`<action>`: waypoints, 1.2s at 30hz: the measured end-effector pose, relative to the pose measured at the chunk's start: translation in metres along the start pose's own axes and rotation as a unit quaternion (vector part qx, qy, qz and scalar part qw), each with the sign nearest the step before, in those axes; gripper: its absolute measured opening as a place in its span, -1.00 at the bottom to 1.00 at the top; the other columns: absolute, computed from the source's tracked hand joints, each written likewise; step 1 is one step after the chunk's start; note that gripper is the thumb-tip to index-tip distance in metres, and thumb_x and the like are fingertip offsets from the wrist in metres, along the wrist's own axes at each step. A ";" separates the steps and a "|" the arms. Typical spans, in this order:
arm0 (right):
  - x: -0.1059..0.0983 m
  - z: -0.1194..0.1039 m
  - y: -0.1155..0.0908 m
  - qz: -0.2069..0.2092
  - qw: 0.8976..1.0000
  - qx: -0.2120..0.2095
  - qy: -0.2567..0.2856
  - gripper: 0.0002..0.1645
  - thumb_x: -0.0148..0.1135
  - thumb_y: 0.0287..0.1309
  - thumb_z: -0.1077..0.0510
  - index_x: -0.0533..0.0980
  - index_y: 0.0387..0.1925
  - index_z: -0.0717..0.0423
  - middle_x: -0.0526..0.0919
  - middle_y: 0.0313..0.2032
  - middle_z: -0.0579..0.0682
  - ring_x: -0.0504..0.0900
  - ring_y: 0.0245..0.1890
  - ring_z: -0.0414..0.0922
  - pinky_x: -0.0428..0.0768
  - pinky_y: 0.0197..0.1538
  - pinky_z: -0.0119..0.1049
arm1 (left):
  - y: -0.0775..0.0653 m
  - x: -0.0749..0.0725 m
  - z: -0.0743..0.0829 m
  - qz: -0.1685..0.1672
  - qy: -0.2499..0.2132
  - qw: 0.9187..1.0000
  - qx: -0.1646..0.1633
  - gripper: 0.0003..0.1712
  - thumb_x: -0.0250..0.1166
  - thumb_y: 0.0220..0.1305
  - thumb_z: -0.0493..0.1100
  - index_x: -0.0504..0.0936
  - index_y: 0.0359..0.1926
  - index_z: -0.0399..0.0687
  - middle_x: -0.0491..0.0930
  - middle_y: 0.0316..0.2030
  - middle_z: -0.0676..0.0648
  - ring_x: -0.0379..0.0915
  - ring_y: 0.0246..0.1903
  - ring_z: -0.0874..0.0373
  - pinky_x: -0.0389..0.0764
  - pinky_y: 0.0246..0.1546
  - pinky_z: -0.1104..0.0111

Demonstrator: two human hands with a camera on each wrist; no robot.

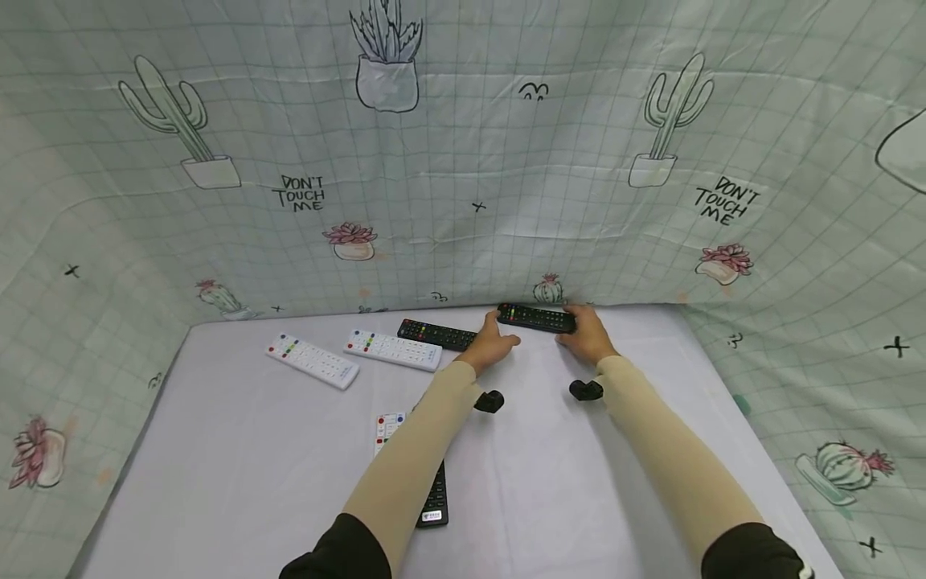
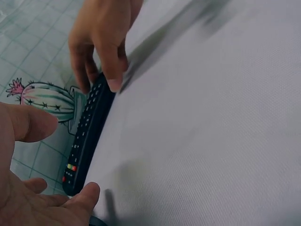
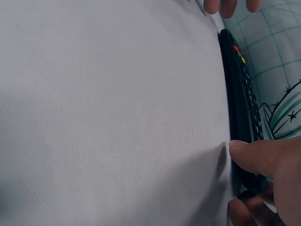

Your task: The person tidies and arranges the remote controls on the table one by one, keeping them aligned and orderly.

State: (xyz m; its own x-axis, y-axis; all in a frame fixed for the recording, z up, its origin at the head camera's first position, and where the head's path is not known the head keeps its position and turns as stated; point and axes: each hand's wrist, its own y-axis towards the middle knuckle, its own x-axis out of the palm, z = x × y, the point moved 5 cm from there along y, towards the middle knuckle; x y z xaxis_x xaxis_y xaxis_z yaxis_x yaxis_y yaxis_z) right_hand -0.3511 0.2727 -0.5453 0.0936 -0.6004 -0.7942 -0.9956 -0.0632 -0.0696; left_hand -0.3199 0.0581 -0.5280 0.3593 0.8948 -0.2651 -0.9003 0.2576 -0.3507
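A black remote control (image 1: 536,318) lies along the back edge of the white table, against the hanging cloth. Its right end is between the thumb and fingers of my right hand (image 1: 589,335); in the right wrist view the thumb (image 3: 256,157) presses its side. My left hand (image 1: 489,347) is by the remote's left end, thumb and fingers spread apart, as the left wrist view shows its palm (image 2: 28,197) beside the coloured buttons. Partly behind the left hand lies a second black remote (image 1: 436,334). A white remote (image 1: 393,350) sits left of that one.
Another white remote (image 1: 313,360) lies farther left on the table (image 1: 239,450). Under the left forearm, a white remote (image 1: 389,428) and a black remote (image 1: 435,498) are partly covered. A patterned cloth (image 1: 477,161) rises behind the table and along both sides.
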 end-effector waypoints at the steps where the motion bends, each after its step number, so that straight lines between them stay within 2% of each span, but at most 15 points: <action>1: 0.000 0.000 0.000 0.000 1.000 -0.002 -0.004 -0.19 0.39 0.31 0.31 0.28 0.49 0.45 0.26 0.46 0.50 0.21 0.51 0.40 0.16 0.58 0.24 | 0.000 0.000 0.000 0.000 0.003 1.000 0.000 -0.11 0.15 0.55 -0.13 -0.10 0.69 -0.11 -0.03 0.65 -0.33 -0.06 0.63 -0.20 0.09 0.62 -0.01; 6: -0.001 -0.002 -0.002 -0.006 1.000 0.003 -0.017 -0.25 0.37 0.34 0.28 0.33 0.46 0.44 0.30 0.43 0.48 0.28 0.47 0.40 0.24 0.54 0.26 | 0.001 0.004 0.000 -0.001 0.008 1.000 0.004 -0.11 0.14 0.53 -0.13 -0.11 0.68 -0.13 -0.03 0.66 -0.32 -0.06 0.63 -0.19 0.08 0.62 -0.01; 11: -0.006 -0.002 -0.008 -0.019 0.999 -0.005 -0.030 -0.30 0.39 0.32 0.30 0.38 0.40 0.47 0.37 0.30 0.50 0.45 0.28 0.39 0.43 0.41 0.26 | 0.000 0.006 0.002 0.001 0.015 1.000 0.015 -0.12 0.16 0.52 -0.16 -0.08 0.67 -0.19 -0.01 0.65 -0.32 -0.04 0.63 -0.18 0.09 0.62 0.02; 18: -0.013 0.000 -0.017 -0.026 0.999 -0.022 -0.024 -0.35 0.42 0.23 0.36 0.45 0.31 0.51 0.48 0.12 0.49 0.54 0.11 0.33 0.53 0.25 0.22 | 0.000 0.008 0.003 0.001 0.069 0.997 0.021 -0.15 0.18 0.48 -0.17 0.02 0.65 -0.19 0.17 0.58 -0.33 0.12 0.56 -0.19 0.23 0.56 0.01; 25: -0.015 0.003 -0.027 -0.026 0.999 -0.026 -0.014 -0.35 0.43 0.22 0.37 0.47 0.30 0.51 0.52 0.11 0.48 0.54 0.08 0.28 0.51 0.25 0.22 | 0.002 0.012 0.003 0.020 0.114 0.993 0.023 -0.18 0.23 0.45 -0.20 0.13 0.62 -0.21 0.30 0.47 -0.33 0.28 0.43 -0.16 0.36 0.47 0.04; 36: -0.015 0.015 -0.050 -0.025 0.999 -0.024 0.005 -0.35 0.43 0.25 0.35 0.46 0.32 0.49 0.50 0.14 0.49 0.54 0.13 0.31 0.53 0.24 0.25 | -0.009 0.020 0.003 0.025 0.093 0.994 0.060 -0.22 0.25 0.41 -0.28 0.21 0.58 -0.22 0.21 0.41 -0.42 0.37 0.32 -0.21 0.43 0.41 0.03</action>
State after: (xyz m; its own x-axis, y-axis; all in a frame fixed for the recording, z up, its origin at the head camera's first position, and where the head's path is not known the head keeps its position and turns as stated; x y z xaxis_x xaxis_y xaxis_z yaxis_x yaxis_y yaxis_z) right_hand -0.3032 0.2964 -0.5390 0.1445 -0.6026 -0.7849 -0.9880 -0.1319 -0.0806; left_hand -0.3056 0.0752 -0.5278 0.3427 0.8277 -0.4443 -0.9369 0.2660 -0.2270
